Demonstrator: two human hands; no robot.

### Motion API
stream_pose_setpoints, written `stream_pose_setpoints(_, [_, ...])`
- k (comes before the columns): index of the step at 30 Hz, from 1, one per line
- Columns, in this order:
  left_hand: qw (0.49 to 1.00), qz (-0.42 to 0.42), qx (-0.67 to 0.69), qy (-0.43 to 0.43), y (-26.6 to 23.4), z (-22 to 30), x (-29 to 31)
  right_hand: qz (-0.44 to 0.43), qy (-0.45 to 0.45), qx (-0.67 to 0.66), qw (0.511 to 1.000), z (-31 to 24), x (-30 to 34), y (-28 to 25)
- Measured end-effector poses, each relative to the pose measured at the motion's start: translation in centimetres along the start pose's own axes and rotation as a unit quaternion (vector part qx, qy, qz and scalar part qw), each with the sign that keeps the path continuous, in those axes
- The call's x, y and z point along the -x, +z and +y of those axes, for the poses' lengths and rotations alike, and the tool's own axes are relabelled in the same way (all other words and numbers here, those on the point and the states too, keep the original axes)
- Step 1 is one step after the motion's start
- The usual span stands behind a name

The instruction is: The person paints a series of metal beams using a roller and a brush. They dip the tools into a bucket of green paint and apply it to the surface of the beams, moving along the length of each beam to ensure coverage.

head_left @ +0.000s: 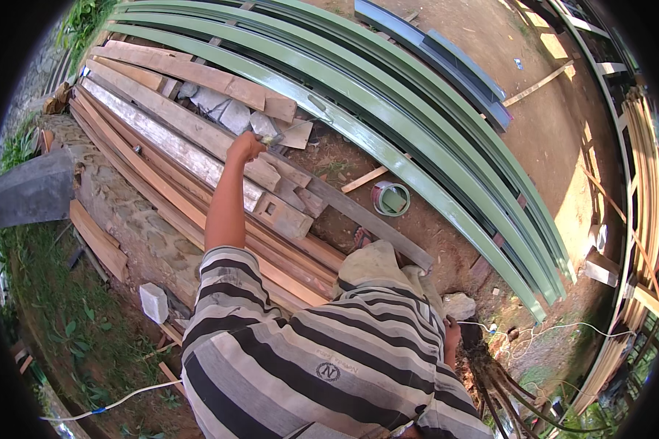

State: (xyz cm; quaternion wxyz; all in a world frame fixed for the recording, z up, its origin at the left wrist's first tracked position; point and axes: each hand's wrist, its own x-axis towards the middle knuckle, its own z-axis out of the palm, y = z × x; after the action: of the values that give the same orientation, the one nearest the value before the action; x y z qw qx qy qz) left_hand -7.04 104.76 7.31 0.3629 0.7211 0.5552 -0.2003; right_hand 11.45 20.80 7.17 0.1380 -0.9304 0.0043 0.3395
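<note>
Your left hand (247, 148) is stretched far forward over the pile of long brown and grey wooden beams (190, 139). Its fingers are bent inward, not spread. A small pale-greenish thing (272, 138) is at the fingertips, but I cannot tell if your fingers pinch it or only touch it. Just beyond the hand is a grey, rough-edged stone block (263, 124), near the end of a light brown wooden board (280, 105). Farther ahead, the long, glossy green metal beams (373, 139) lie side by side.

Your right hand (452, 333) is low at your right side, partly hidden by your grey-and-black striped shirt (329, 358). I cannot tell how open it is, or whether it holds something. It is near a whitish rough stone (459, 306). A round, pale-rimmed container (405, 208) with green inside stands on the brown soil, between the grey plank (373, 214) and the green beams.
</note>
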Motion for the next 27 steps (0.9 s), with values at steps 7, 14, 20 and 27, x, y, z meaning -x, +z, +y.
stream_pose_setpoints(7, [1.000,0.004,0.006,0.001,0.5,-0.1,-0.7,0.003,-0.030,0.006,1.000,2.4,-0.4,1.1])
stream_pose_setpoints(14, [0.999,0.005,0.041,-0.004,0.2,0.8,0.3,-0.017,0.030,-0.025,0.999,0.5,0.9,0.7])
stream_pose_setpoints(20, [1.000,0.019,-0.022,0.003,-0.4,1.5,0.0,0.053,-0.037,-0.028,0.998,3.2,0.9,2.3])
stream_pose_setpoints(27, [0.998,0.057,0.003,-0.025,1.3,0.6,-1.8,0.001,0.010,-0.035,0.999,0.9,1.2,1.4])
